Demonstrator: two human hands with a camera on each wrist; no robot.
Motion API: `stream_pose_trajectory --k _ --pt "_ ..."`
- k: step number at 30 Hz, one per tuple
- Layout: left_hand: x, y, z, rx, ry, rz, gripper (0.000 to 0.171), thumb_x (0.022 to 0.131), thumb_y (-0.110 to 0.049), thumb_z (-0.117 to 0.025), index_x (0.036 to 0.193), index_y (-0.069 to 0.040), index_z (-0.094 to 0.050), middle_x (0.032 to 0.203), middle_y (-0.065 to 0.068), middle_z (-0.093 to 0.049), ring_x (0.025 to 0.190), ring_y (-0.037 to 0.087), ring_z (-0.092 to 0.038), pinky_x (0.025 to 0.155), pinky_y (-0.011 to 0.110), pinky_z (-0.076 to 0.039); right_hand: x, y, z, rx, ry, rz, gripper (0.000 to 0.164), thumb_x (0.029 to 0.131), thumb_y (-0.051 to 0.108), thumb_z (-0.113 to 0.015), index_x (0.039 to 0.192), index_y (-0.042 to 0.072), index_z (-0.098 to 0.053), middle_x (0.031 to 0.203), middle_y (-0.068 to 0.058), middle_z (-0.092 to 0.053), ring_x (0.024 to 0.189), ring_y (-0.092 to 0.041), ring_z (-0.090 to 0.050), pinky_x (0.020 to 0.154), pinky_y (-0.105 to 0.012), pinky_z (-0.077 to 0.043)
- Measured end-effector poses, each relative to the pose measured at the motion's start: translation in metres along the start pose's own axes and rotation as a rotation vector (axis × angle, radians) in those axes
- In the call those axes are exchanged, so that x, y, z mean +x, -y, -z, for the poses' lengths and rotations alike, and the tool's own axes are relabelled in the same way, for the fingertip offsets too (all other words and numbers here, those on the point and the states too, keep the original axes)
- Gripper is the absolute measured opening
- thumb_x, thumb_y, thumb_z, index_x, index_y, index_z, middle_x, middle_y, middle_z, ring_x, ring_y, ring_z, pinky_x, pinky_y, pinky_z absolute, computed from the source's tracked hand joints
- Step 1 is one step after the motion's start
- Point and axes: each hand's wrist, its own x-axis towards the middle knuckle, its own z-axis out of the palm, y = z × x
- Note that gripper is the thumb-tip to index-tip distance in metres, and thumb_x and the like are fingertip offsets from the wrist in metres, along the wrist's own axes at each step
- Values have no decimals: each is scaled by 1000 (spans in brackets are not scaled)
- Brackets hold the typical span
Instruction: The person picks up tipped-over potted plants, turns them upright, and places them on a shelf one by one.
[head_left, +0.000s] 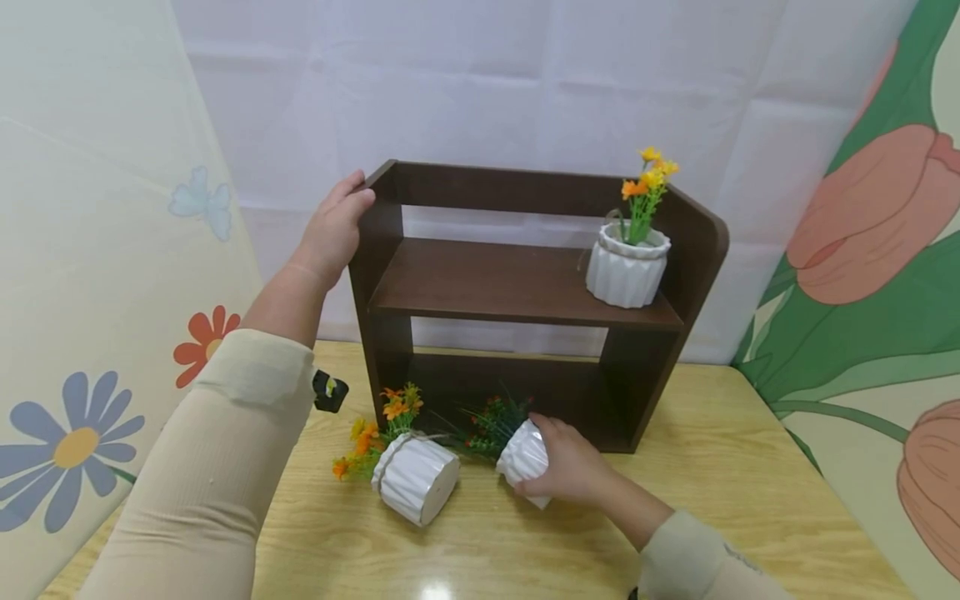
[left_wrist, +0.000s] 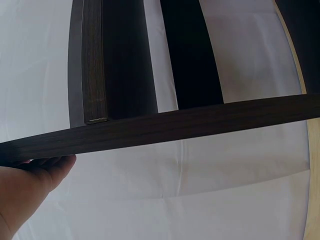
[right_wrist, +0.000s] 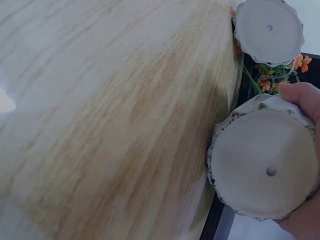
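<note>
A dark brown two-tier shelf (head_left: 487, 279) stands on the table. My left hand (head_left: 333, 229) rests against its upper left side panel (left_wrist: 200, 122), fingertips right at the edge. My right hand (head_left: 566, 462) grips a white fluted flower pot (head_left: 525, 457) in front of the lower tier. That pot is tilted, its leafy plant with small red flowers (head_left: 495, 425) pointing left and its round base (right_wrist: 260, 160) facing the right wrist camera. Left of it lies another white pot (head_left: 416, 477) on its side, with orange flowers (head_left: 367, 437) spilling toward the left.
On the upper tier's right end, a white pot (head_left: 626, 271) with yellow and orange flowers stands upright. Beneath everything is a light wood table (head_left: 712, 467). A pale cloth (head_left: 480, 75) hangs behind the shelf, with flower-patterned panels (head_left: 862, 233) at both sides.
</note>
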Motion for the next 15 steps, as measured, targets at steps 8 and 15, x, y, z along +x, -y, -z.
stream_pose_trajectory --k 8,15 --pt "0 -1 0 -5 -1 -4 61 104 -39 -29 159 -19 -13 166 4 -14 152 22 -11 124 42 -10 -5 -5 -2 19 -48 8 103 61 44 -85 145 2 -42 137 -21 -54 120 -34 -54 97 -51 -48" --pt "0 0 0 4 -3 2 61 104 -40 -28 159 -19 -13 166 3 -13 153 22 -10 124 43 -10 -10 -13 -5 54 -104 0 102 61 43 -84 145 3 -42 139 -20 -53 123 -35 -53 99 -51 -47"
